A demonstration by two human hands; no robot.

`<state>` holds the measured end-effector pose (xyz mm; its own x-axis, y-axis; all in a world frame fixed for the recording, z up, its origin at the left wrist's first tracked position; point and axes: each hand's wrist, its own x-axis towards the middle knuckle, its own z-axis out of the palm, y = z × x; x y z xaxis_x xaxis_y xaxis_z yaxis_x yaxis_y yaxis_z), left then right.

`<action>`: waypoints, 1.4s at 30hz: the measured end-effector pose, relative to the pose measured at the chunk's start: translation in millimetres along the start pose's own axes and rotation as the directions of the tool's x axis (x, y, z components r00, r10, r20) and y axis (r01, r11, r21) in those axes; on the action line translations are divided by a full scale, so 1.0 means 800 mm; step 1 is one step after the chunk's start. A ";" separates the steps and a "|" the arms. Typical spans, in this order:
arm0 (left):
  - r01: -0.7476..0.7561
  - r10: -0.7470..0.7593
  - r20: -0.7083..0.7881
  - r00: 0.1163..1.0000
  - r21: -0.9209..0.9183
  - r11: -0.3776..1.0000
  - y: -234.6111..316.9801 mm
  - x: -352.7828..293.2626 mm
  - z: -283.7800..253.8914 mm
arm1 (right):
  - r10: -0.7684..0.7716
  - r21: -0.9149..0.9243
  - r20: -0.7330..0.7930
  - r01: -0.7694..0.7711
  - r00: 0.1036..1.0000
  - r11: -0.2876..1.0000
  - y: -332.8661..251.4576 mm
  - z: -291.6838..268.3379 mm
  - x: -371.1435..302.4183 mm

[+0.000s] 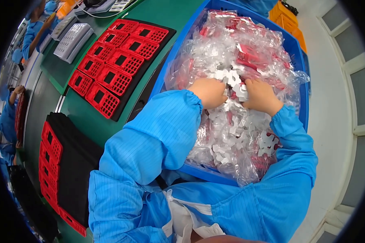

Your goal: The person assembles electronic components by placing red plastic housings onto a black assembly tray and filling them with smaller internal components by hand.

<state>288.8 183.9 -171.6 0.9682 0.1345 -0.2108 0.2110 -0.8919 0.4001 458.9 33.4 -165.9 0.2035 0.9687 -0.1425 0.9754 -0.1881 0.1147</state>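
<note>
Both of my hands are inside a blue plastic crate (177, 44) heaped with clear plastic bags (190, 54), red plastic panels (250, 56) and white cut-out sheet pieces (228, 76). My left hand (209, 92) is closed, its fingers curled at the edge of the white pieces; what they hold is hidden. Facing it, my right hand (263, 96) pinches a white cut-out piece (241, 93) between thumb and fingers. A narrow gap separates the two hands. Lower in the crate, more white pieces (267, 143) lie among crumpled bags and red parts.
To the left, a green table (79, 129) carries rows of red keypad-like panels (119, 60) on a black mat. More red panels (48, 162) rest along black foam (77, 170). White trays (73, 42) stand farther back. Orange crates (288, 22) are beyond the blue one; co-workers (8, 117) sit far left.
</note>
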 end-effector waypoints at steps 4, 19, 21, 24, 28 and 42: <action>0.012 -0.025 -0.091 0.996 -0.140 0.990 0.004 -0.004 -0.004 | 0.177 0.163 0.055 -0.184 0.983 0.969 0.005 -0.043 -0.004; 0.073 0.053 0.061 0.997 -0.957 -0.282 0.031 0.008 -0.001 | 0.324 0.840 0.325 -0.428 0.889 0.333 0.063 -0.049 -0.015; 0.113 0.060 0.097 0.993 -0.917 -0.383 0.030 0.002 -0.007 | 0.372 0.775 0.052 -0.272 0.927 0.570 0.045 -0.050 -0.013; 0.186 0.106 0.154 0.982 -0.864 -0.469 0.034 -0.005 -0.013 | 0.350 0.543 -0.649 0.088 0.676 0.835 0.019 -0.049 -0.001; 0.271 0.222 0.173 0.960 -0.783 -0.560 0.034 -0.006 0.001 | 0.304 0.859 -0.381 0.213 0.873 0.465 -0.018 -0.050 -0.009; 0.086 0.193 0.049 0.980 -0.978 -0.189 0.041 -0.009 -0.012 | 0.022 0.059 -0.436 0.004 0.900 0.998 0.072 -0.029 -0.022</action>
<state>290.0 158.2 -148.3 0.9830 -0.0613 -0.1733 0.1748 0.6027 0.7785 509.8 9.2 -134.2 0.1678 0.9382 0.3026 0.9796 -0.1932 0.0559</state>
